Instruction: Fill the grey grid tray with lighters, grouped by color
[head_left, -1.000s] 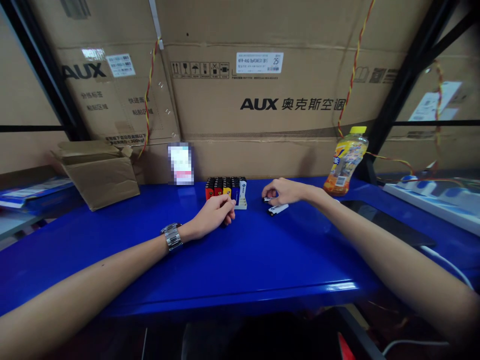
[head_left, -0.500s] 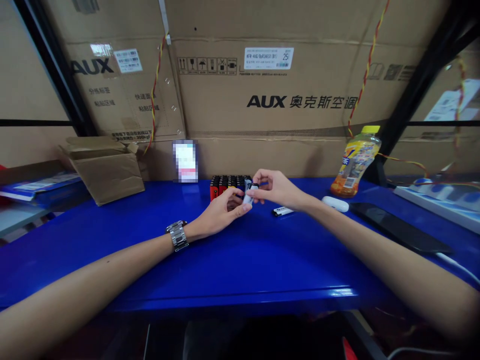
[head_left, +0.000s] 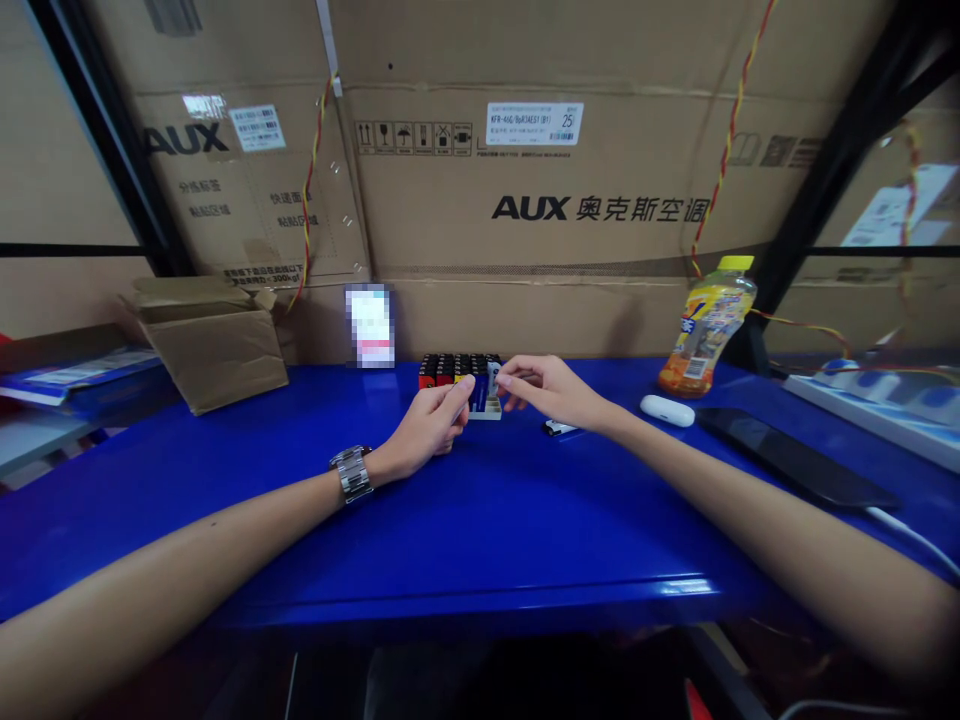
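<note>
Small cigarette lighters [head_left: 444, 378] with black tops, red, yellow and blue among them, stand upright in rows in a white tray [head_left: 489, 412] at the back of the blue table. At the tray's right end, a white lighter [head_left: 493, 376] stands with the pinched fingertips of my right hand [head_left: 551, 388] at its right edge. My left hand [head_left: 429, 422] is closed in front of the tray, thumb on top; what lies inside its fingers, if anything, is hidden. Another white lighter [head_left: 559, 427] lies on the table below my right hand, partly covered.
A bottle [head_left: 701, 330] with a yellow cap, a white earbud case [head_left: 667, 410] and a black phone [head_left: 787, 455] with a white cable are to the right. A lit screen [head_left: 373, 328] leans against the large carton [head_left: 600, 240]. An open cardboard box [head_left: 214, 350] stands left.
The lighter that both hands held in front of the tray is no longer between them. My left hand has moved left and slightly down, uncovering the tray's front right corner; my right hand is slightly lower.
</note>
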